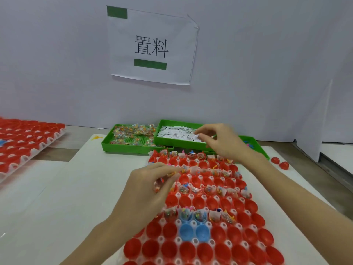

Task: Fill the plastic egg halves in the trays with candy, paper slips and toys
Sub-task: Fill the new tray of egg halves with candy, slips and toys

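Note:
A white tray [194, 240] of red and a few blue plastic egg halves [213, 202] lies in front of me; some rows hold candy, slips and toys. My left hand [150, 186] hovers over the tray's left side and grips several small candy packets [162, 181]. My right hand [221, 141] reaches over the green tray of white paper slips [175, 133] and pinches a slip [197, 137] at its right end. A green tray of wrapped candy [131, 134] stands to the left of the slips. A third green tray [254, 145] lies mostly hidden behind my right hand.
A second white tray of red egg halves [24, 144] lies at the far left. Two loose red halves [279, 162] sit on the table at the right. A grey wall with a paper sign [152, 46] stands right behind the green trays.

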Motion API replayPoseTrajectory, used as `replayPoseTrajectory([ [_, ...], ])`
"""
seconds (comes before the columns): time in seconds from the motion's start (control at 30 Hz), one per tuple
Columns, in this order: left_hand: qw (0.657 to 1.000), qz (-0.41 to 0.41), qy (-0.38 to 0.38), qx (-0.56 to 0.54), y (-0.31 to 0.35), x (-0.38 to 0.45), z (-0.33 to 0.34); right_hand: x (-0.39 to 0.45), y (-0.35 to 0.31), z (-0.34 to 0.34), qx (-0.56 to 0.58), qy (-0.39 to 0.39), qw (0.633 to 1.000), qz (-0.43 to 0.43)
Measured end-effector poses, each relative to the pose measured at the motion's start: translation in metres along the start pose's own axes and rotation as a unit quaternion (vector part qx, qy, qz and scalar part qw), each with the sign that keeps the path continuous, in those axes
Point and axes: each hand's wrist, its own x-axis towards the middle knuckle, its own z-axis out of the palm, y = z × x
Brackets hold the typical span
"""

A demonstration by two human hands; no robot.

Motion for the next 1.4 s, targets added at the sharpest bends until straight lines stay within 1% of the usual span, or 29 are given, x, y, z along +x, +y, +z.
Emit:
replayPoseTrajectory([
  [0.1,1.000,-0.014,-0.006,-0.010,-0.004,0.001,-0.002,0.038,0.039,0.004,-0.079,-0.033,0.993,0.075],
  [0.2,0.998,-0.041,-0.018,-0.039,-0.007,0.001,-0.003,0.057,0.058,0.012,-0.103,-0.069,0.987,0.106],
  [0.3,0.995,-0.064,-0.021,-0.077,-0.009,0.002,-0.003,0.066,0.061,0.022,-0.083,-0.071,0.987,0.116],
  [0.4,0.993,-0.067,-0.011,-0.098,-0.007,0.003,-0.005,0.070,0.060,0.031,-0.059,-0.051,0.990,0.121],
  [0.57,0.994,-0.067,-0.014,-0.082,-0.005,0.002,-0.004,0.073,0.063,0.030,-0.026,-0.048,0.989,0.139],
  [0.73,0.996,-0.062,-0.024,-0.067,-0.005,0.001,-0.003,0.074,0.063,0.029,-0.032,-0.082,0.985,0.147],
  [0.83,0.996,-0.057,-0.030,-0.065,-0.005,0.001,-0.003,0.076,0.061,0.030,-0.019,-0.087,0.983,0.158],
  [0.9,0.996,-0.059,-0.032,-0.062,-0.006,0.000,-0.002,0.074,0.062,0.030,0.000,-0.070,0.985,0.158],
  [0.97,0.996,-0.063,-0.026,-0.062,-0.007,0.000,-0.001,0.070,0.064,0.030,0.028,-0.036,0.988,0.149],
  [1.03,0.995,-0.066,-0.014,-0.069,-0.009,0.001,-0.001,0.065,0.066,0.028,0.033,-0.006,0.991,0.132],
  [1.17,0.994,-0.060,-0.022,-0.086,-0.010,0.002,-0.005,0.056,0.069,0.024,0.029,0.005,0.993,0.115],
  [1.23,0.993,-0.070,-0.021,-0.091,-0.009,0.003,-0.005,0.049,0.068,0.021,0.036,0.017,0.992,0.118],
  [1.33,0.983,-0.104,-0.012,-0.149,-0.008,0.004,-0.007,0.040,0.066,0.018,0.092,0.059,0.985,0.131],
  [1.4,0.964,-0.143,-0.020,-0.222,-0.006,0.005,-0.009,0.033,0.059,0.015,0.139,0.076,0.980,0.122],
])
